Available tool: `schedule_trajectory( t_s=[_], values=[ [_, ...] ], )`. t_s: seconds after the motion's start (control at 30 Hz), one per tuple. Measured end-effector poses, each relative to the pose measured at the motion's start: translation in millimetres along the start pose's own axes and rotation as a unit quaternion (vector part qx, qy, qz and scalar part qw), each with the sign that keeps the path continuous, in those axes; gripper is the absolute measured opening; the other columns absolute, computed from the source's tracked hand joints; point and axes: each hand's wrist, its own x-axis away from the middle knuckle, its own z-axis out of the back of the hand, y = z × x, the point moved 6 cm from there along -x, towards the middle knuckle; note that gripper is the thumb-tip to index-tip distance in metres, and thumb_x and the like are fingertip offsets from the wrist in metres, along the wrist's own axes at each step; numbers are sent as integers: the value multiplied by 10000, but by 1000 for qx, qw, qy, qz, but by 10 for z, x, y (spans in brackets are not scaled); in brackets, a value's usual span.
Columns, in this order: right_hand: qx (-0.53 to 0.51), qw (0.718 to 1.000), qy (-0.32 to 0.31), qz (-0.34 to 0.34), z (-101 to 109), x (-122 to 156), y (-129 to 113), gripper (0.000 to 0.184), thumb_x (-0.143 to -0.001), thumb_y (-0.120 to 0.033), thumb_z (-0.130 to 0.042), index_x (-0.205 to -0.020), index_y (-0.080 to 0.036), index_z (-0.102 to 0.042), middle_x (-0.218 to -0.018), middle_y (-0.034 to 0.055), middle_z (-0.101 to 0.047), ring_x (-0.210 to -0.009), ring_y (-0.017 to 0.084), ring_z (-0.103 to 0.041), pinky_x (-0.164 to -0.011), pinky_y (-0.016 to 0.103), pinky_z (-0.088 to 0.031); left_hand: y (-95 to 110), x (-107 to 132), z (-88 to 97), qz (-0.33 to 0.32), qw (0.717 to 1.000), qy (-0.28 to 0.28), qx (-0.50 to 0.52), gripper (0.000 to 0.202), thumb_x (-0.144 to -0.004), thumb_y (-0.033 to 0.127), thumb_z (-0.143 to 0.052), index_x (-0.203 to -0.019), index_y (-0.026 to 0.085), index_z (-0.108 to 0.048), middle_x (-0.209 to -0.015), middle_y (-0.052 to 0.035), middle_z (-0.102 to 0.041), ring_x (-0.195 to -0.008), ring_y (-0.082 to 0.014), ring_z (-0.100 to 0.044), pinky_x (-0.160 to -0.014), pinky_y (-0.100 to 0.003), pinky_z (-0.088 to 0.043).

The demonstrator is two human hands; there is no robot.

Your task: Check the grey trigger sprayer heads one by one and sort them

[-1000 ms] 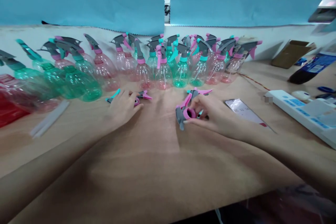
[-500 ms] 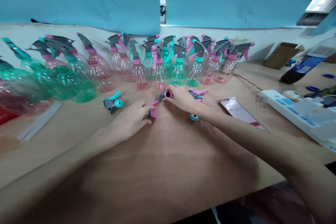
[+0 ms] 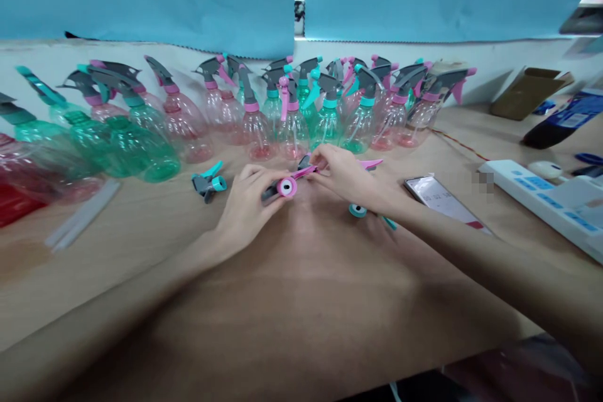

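Observation:
My left hand [image 3: 252, 201] is closed around a pink-and-grey trigger spray head [image 3: 287, 187], its round pink collar and white inner ring facing me. A long pink trigger [image 3: 304, 172] reaches from beside that collar to the fingertips of my right hand [image 3: 342, 173], which pinch its end. Part of a grey spray head [image 3: 304, 162] shows just behind the fingers, mostly hidden. On the table left of my left hand lies a turquoise-and-grey spray head [image 3: 210, 183]. Under my right forearm rests another with a turquoise collar [image 3: 358, 210], and a pink trigger [image 3: 372, 164] sticks out behind the wrist.
Pink and green spray bottles [image 3: 294, 132] stand in rows along the wall. At left are open green bottles [image 3: 141, 151] and clear tubes [image 3: 85, 213]. A phone [image 3: 440, 201], a white power strip [image 3: 541, 198], a cardboard box [image 3: 527, 94] and a dark drink bottle [image 3: 563, 119] are at right.
My left hand has lifted the spray head and turned its collar toward me. My right fingers now pinch at the pink trigger, closer to the left hand. The view has shifted slightly.

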Motion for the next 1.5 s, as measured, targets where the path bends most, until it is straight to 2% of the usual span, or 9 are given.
schedule_trajectory(
  t_s=[0.07, 0.2, 0.27, 0.37, 0.5, 0.7, 1.0, 1.33, 1.5],
  values=[
    [-40, 999, 4, 26, 154, 93, -101, 144, -822, -206, -582, -944, -174, -514, -946, 39, -625, -797, 145, -609, -713, 284, -495, 3, 53, 21, 17, 999, 28, -3, 199, -827, 280, -625, -1020, 234, -604, -933, -25, -650, -922, -219, -520, -790, -353, -413],
    [-93, 991, 87, 32, 455, 254, -163, 167, -785, -217, -606, -915, -192, -505, -956, 54, -601, -828, 170, -599, -691, 307, -498, 44, 94, -3, 21, 999, 44, 20, 240, -783, 310, -676, -1007, 241, -622, -869, -15, -647, -895, -219, -518, -763, -350, -411],
    [-145, 986, 83, 30, 485, 305, -188, 117, -791, -222, -597, -871, -200, -514, -886, 33, -610, -785, 159, -605, -662, 296, -501, 72, 89, -30, 27, 998, 43, 47, 237, -774, 308, -686, -988, 230, -621, -868, -11, -648, -891, -212, -513, -760, -342, -417],
    [-196, 980, 12, 43, 395, 358, -301, 45, -816, -202, -565, -843, -205, -530, -806, -8, -630, -715, 124, -609, -647, 261, -490, 121, 79, -70, 40, 995, 44, 80, 201, -767, 288, -694, -939, 221, -614, -875, -6, -643, -879, -201, -513, -748, -328, -421],
    [-153, 987, -21, 52, 288, 404, -410, 43, -837, -166, -530, -855, -199, -550, -799, -22, -642, -657, 98, -589, -597, 228, -448, 188, 95, -106, 30, 993, 55, 104, 212, -764, 265, -700, -938, 209, -594, -877, -9, -635, -864, -192, -516, -730, -317, -426],
    [-97, 994, -14, 50, 171, 461, -412, 118, -853, -123, -499, -893, -208, -569, -888, 5, -656, -760, 135, -580, -644, 253, -424, 158, 158, -171, 33, 990, 62, 119, 197, -766, 262, -702, -922, 215, -592, -856, -10, -629, -859, -194, -524, -726, -323, -438],
    [-132, 990, 19, 51, 73, 432, -503, 195, -809, -29, -478, -810, -190, -586, -856, 24, -652, -833, 152, -578, -679, 260, -439, 112, 202, -202, 12, 992, 68, 102, 152, -790, 190, -662, -913, 194, -571, -847, -24, -594, -860, -197, -507, -727, -328, -431],
    [-131, 987, -12, 89, -44, 448, -416, 194, -870, -84, -415, -841, -202, -566, -902, 29, -639, -881, 149, -569, -730, 265, -431, 29, 166, -280, 39, 991, 2, 125, 180, -754, 207, -708, -893, 192, -596, -875, -19, -601, -854, -192, -525, -725, -311, -433],
    [-111, 992, -1, 53, -52, 425, -339, 174, -872, -99, -422, -848, -178, -575, -893, 56, -633, -870, 181, -565, -702, 287, -409, -25, 152, -292, 75, 987, 17, 145, 241, -738, 238, -727, -951, 209, -619, -869, -6, -613, -849, -186, -534, -728, -301, -434]
  ],
)
